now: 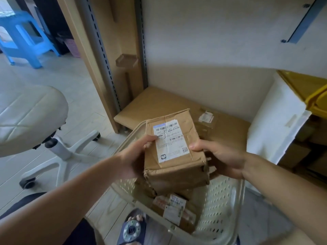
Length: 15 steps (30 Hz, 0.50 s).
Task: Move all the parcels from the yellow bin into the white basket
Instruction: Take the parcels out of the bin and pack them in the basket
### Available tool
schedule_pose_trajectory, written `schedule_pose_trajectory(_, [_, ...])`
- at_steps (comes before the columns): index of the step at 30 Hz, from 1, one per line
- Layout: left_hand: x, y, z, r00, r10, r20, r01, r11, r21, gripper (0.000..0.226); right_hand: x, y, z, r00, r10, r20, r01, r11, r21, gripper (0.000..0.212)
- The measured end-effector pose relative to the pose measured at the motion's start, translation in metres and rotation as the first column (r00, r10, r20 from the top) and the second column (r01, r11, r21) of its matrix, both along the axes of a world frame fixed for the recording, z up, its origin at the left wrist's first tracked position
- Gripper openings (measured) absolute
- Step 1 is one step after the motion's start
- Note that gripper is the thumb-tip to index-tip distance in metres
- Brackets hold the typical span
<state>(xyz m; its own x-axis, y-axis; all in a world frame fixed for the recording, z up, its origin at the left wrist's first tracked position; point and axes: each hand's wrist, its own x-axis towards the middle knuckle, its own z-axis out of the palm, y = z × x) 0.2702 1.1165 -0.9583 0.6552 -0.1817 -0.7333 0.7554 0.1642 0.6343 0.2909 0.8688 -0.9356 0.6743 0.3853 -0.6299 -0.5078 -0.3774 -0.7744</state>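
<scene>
I hold a crumpled brown cardboard parcel [175,151] with a white shipping label just above the white perforated basket [223,206]. My left hand [136,156] grips its left side with the thumb on the label's edge. My right hand [217,154] grips its right side, thumb on top. Inside the basket, below the held parcel, lie other brown parcels; one labelled parcel [175,209] shows clearly. The yellow bin [315,96] sits at the far right edge, mostly cut off by the frame, on a white surface.
A flat cardboard box [159,105] lies on the floor behind the basket against the wall. A white swivel chair [30,117] stands to the left, a blue plastic stool [24,38] farther back. A white panel [276,124] flanks the basket's right side.
</scene>
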Motion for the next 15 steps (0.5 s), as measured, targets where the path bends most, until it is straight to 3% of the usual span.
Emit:
schedule_pose_trajectory(4, [0.007, 0.006, -0.006, 0.981, -0.102, 0.162, 0.09, 0.993, 0.079, 0.062, 0.001, 0.001, -0.012, 0.991, -0.055, 0.119, 0.041, 0.992, 0.118, 0.085])
schedule_pose_trajectory(10, [0.008, 0.012, -0.013, 0.848, -0.213, 0.485, 0.166, 0.976, 0.138, 0.091, 0.0, -0.001, -0.017, 0.971, -0.04, 0.235, 0.007, 0.99, 0.141, 0.114])
schedule_pose_trajectory(12, [0.007, 0.014, -0.015, 0.776, -0.243, 0.582, 0.149, 0.967, 0.206, 0.105, -0.002, 0.001, -0.019, 0.945, -0.005, 0.327, -0.026, 0.996, 0.089, 0.115])
schedule_pose_trajectory(15, [0.007, 0.019, -0.015, 0.629, -0.417, 0.656, 0.133, 0.889, 0.437, 0.126, -0.002, 0.0, -0.022, 0.909, -0.042, 0.414, 0.001, 0.995, 0.097, 0.123])
